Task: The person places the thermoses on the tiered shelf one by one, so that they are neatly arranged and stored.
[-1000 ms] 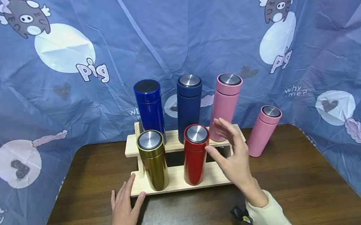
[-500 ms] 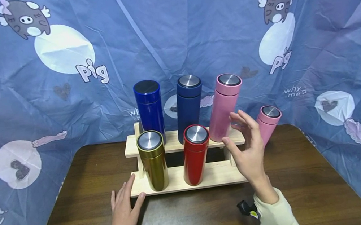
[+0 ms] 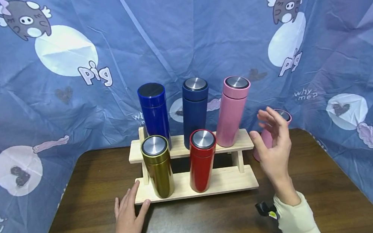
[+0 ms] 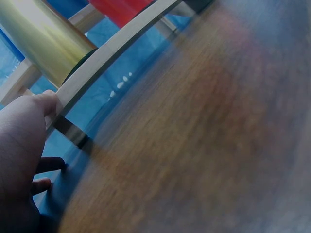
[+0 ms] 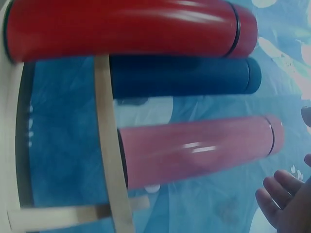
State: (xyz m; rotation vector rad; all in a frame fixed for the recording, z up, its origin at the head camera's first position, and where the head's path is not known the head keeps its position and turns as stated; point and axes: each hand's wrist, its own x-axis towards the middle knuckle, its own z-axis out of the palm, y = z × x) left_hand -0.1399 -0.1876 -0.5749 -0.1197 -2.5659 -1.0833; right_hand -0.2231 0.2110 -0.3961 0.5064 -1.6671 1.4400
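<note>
My left hand (image 3: 127, 218) has its fingers spread and touches the left end of a two-tier wooden rack (image 3: 233, 181); in the left wrist view, the hand (image 4: 19, 145) meets the board's edge. A gold thermos (image 3: 159, 173) and a red thermos (image 3: 201, 169) stand on the lower tier. Above them are a bright blue thermos (image 3: 154, 116), a navy thermos (image 3: 195, 110) and a pink thermos (image 3: 233, 112). My right hand (image 3: 276, 153), fingers loosely bent and thumb apart, holds nothing. It partly hides another pink thermos (image 3: 267, 138) standing on the table right of the rack.
The brown wooden table (image 3: 197, 224) has rounded far corners. A blue cloth (image 3: 178, 31) with pig prints hangs behind it and at both sides. A small black device (image 3: 264, 209) sits at the right wrist, by the cream sleeve (image 3: 297, 214).
From beside the red thermos, my right hand has moved right, past the rack's end, to in front of the pink thermos on the table. The left hand has stayed in place.
</note>
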